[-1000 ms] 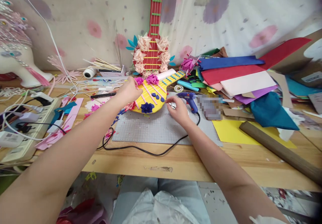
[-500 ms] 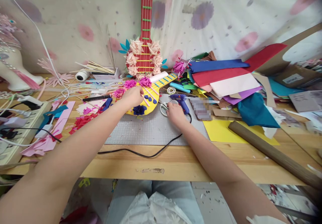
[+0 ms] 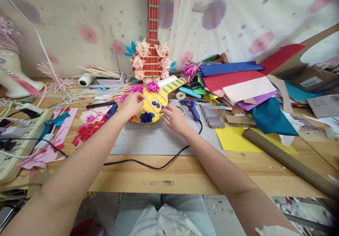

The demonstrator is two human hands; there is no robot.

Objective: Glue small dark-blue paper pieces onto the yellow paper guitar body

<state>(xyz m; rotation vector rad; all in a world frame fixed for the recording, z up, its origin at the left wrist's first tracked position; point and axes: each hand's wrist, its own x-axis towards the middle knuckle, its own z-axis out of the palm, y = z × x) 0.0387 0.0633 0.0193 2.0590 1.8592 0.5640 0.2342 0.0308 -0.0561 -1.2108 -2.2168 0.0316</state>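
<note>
A yellow paper guitar (image 3: 156, 115) lies on the grey cutting mat (image 3: 140, 142). It carries pink strips, blue petal shapes, magenta paper flowers (image 3: 153, 86) and a dark blue flower (image 3: 146, 117). My left hand (image 3: 131, 105) is over the guitar's left side, its fingers bent together; whatever they hold is hidden. At the right edge of the body, my right hand (image 3: 173, 117) has its fingers apart, holding nothing I can see. Scissors (image 3: 181, 109) lie just behind it, partly covered. A blue glue gun (image 3: 192, 108) rests to the right.
A red guitar (image 3: 153, 57) with peach flowers stands against the curtain. Coloured paper sheets (image 3: 238, 78) pile up at right, beside a brown roll (image 3: 278, 158). A power strip (image 3: 29, 137) and red scraps (image 3: 87, 131) lie left. The glue gun's black cable (image 3: 156, 166) crosses the front.
My right hand has left the scissors and moved left to the guitar's edge, its fingers opening. My left hand has shifted a little left over the guitar.
</note>
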